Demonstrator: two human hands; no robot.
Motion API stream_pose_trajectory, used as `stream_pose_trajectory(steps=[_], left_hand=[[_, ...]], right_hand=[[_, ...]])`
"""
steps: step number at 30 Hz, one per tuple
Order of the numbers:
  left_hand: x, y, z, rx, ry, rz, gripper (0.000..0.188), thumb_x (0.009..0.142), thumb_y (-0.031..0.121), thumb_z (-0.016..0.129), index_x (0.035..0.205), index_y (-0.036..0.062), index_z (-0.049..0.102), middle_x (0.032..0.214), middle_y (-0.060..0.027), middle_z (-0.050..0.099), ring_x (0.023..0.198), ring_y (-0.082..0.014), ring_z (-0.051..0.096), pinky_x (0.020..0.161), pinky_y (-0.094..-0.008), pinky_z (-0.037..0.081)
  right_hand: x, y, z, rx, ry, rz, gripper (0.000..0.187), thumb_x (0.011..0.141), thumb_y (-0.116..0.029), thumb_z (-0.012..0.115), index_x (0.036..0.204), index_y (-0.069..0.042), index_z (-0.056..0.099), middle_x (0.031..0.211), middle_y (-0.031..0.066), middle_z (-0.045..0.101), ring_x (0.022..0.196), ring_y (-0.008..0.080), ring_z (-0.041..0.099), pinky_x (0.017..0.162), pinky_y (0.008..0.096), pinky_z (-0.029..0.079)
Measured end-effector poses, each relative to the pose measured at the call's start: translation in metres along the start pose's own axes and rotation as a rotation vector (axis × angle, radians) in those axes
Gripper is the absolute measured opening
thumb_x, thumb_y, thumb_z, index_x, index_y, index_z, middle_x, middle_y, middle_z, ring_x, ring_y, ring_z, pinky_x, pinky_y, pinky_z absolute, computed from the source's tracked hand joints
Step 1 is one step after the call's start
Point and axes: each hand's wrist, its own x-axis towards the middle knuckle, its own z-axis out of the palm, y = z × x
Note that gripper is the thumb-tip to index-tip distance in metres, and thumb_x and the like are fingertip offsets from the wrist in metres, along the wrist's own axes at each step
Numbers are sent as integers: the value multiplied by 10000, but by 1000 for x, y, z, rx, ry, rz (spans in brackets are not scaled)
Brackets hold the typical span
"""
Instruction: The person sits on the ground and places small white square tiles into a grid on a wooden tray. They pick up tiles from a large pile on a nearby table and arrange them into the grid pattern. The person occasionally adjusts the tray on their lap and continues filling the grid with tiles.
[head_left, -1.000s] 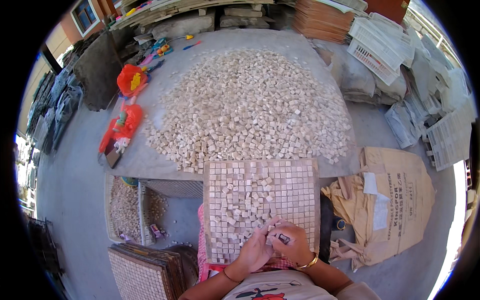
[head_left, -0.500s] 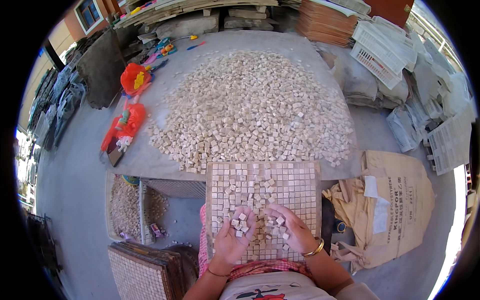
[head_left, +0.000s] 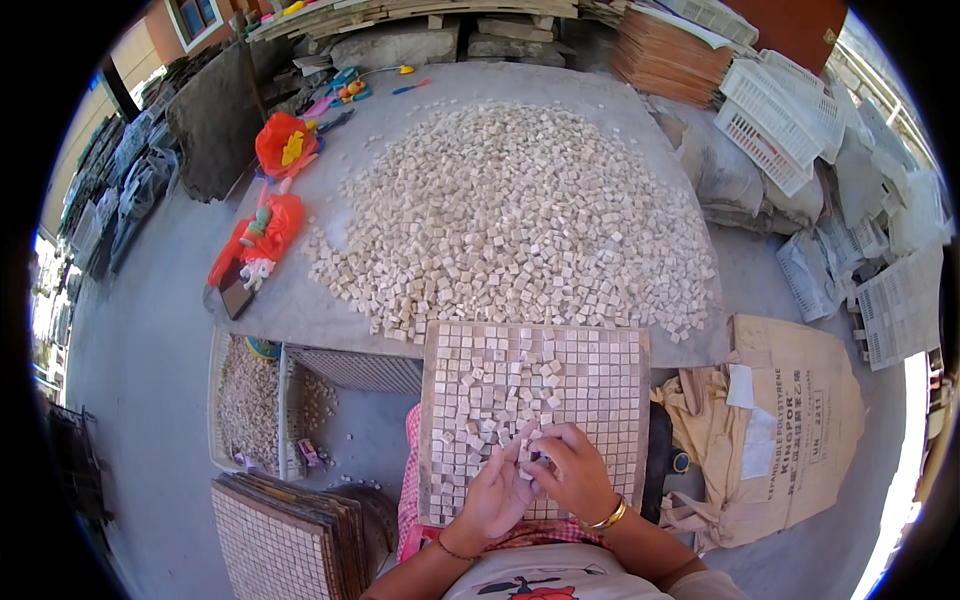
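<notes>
The open, cupped left hand (head_left: 500, 497) and the right hand (head_left: 582, 482), pinching small off-white stone cubes (head_left: 525, 456), meet over the brown-rimmed grid tray (head_left: 431, 400) at the near edge of the grey slab table (head_left: 298, 322), white plastic crates (head_left: 768, 140) lying beyond its right edge.

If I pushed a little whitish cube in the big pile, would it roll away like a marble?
Probably not: the cubes have flat sides and square edges, so one would more likely slide or tumble. They look like stone, so probably hard. They're heaped loosely, so its neighbours might shift too.
</notes>
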Motion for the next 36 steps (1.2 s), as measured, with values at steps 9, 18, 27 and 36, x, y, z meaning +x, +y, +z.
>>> stream_pose_trajectory(steps=[9, 18, 27, 36], left_hand=[[2, 5, -1, -2, 61, 58, 686, 975, 466, 339, 1442, -15, 198, 1345, -127, 428, 1290, -240, 380, 1099, -395, 291], [1, 7, 4, -32, 49, 45, 671, 978, 472, 305, 1448, 4, 205, 1443, -151, 338, 1339, -257, 323, 1120, -398, 252], [0, 6, -9, -113, -9, 73, 658, 980, 467, 298, 1460, 27, 196, 1459, -146, 322, 1322, -261, 341, 1063, -403, 305], [-4, 7, -8, -63, -56, 18, 720, 963, 530, 300, 1453, 13, 191, 1444, -136, 334, 1242, -269, 412, 1044, -421, 324]], right_hand=[[-7, 18, -27, 1361, -94, 509, 315, 846, -30, 605, 1144, -15, 506, 1100, 83, 551, 949, 172, 579, 852, 342, 503], [-19, 10, -21, 662, -137, 356, 164, 812, -43, 674, 964, -10, 622, 909, 57, 584, 740, 81, 558, 657, 236, 493], [-12, -8, -13, 266, -121, 295, 204, 739, -69, 736, 913, -35, 636, 759, 49, 584, 590, 105, 531, 527, 245, 426], [-17, -11, 17, 39, -145, 69, 240, 791, -149, 692, 986, -49, 595, 824, 91, 609, 614, 195, 581, 529, 258, 452]])
